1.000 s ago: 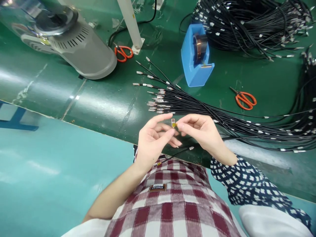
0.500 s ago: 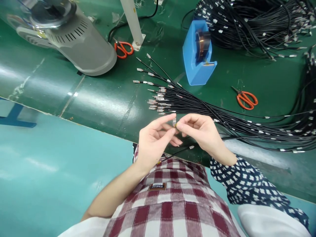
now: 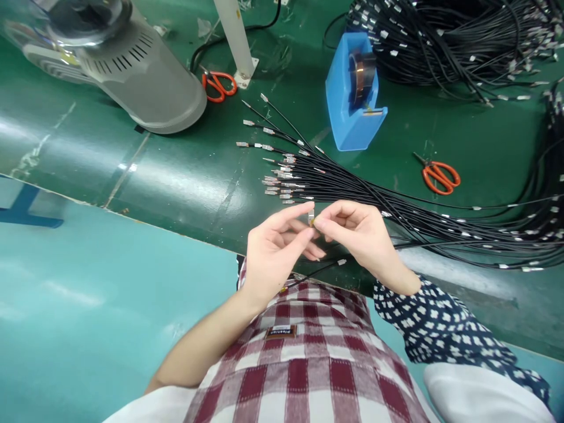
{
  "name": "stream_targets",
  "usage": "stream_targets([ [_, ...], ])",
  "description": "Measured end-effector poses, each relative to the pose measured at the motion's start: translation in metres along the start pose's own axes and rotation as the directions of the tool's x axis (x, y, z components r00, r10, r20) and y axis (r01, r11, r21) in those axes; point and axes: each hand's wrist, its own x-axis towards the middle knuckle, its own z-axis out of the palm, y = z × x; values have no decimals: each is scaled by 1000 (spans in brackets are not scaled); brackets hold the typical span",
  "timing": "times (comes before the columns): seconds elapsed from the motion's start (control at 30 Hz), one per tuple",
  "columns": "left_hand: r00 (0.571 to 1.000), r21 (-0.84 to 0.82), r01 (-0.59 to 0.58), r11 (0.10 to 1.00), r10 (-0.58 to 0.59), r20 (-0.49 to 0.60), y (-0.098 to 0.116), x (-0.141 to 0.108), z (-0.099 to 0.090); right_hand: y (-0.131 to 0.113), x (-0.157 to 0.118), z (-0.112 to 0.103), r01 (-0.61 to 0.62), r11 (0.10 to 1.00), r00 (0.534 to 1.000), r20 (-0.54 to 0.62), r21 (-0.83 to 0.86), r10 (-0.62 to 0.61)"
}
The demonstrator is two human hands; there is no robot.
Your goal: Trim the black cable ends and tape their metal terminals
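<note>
My left hand (image 3: 282,238) steadies a small silvery connector (image 3: 311,214) between index fingertip and thumb, the other fingers loosely curled below. At its lower end my right hand (image 3: 352,232) pinches a tiny yellowish piece of tape (image 3: 312,223), its thumb and index finger pressed together; the fingers partly hide it. Just beyond both hands lies a bundle of black cables (image 3: 343,182) with metal-ended tips and white tags. Below the hands a single black cable (image 3: 315,272) with a white tag runs over the table edge to the checked apron (image 3: 304,341).
A blue tape dispenser (image 3: 352,117) with an amber roll stands behind the bundle. Orange-handled scissors (image 3: 442,177) lie to the right, another orange pair (image 3: 220,88) by a white post (image 3: 235,41). A grey machine (image 3: 163,88) is at left, a cable pile (image 3: 440,47) at far right.
The view has shifted very slightly. Both hands keep almost the same pose at the connector.
</note>
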Motion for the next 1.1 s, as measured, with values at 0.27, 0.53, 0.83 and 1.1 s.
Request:
stream_targets([
  [0.27,1000,27,15,1000,-15,-10,1,-1,-1,-2,0,0,12,1000,1000,18,-12,-12],
  [0.53,1000,36,20,999,-20,-15,2,-2,0,0,0,-1,28,998,1000,8,-49,-27],
  [0.83,1000,17,14,1000,-14,-4,2,-1,1,1,-1,2,20,998,1000,-19,-59,-21],
  [1.1,1000,52,-7,999,7,7,0,-1,1,3,-2,4,12,999,1000,-3,-31,-12],
])
